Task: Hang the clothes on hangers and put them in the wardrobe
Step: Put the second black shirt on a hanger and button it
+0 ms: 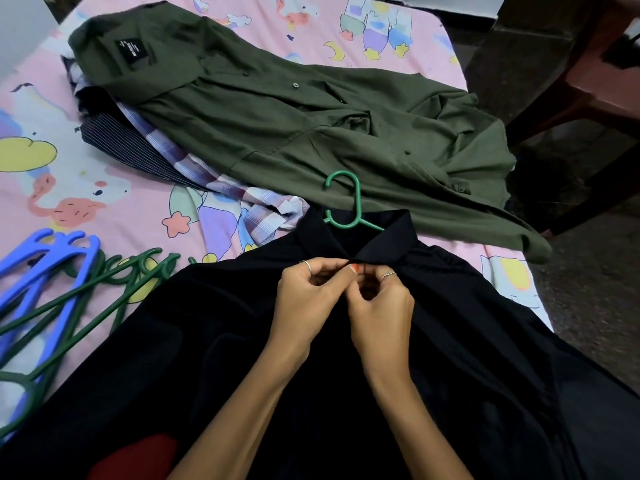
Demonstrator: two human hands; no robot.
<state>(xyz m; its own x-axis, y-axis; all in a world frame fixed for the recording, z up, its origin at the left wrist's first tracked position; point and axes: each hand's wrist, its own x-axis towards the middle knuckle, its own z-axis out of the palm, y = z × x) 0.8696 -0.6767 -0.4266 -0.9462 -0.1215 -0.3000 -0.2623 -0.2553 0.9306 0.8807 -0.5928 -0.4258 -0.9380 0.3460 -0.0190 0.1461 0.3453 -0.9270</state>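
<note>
We have the black shirt (242, 341) spread on the bed (45, 109), collar away from us, its long axis running from us toward the olive shirt (277, 126). A green hanger (346, 206) sits inside it, hook poking out past the collar. Our left hand (308, 299) and right hand (381, 317) both pinch the placket just below the collar, likely buttoning. We judge the cloth light, limp and slippery, so lifting by the hook suits best.
</note>
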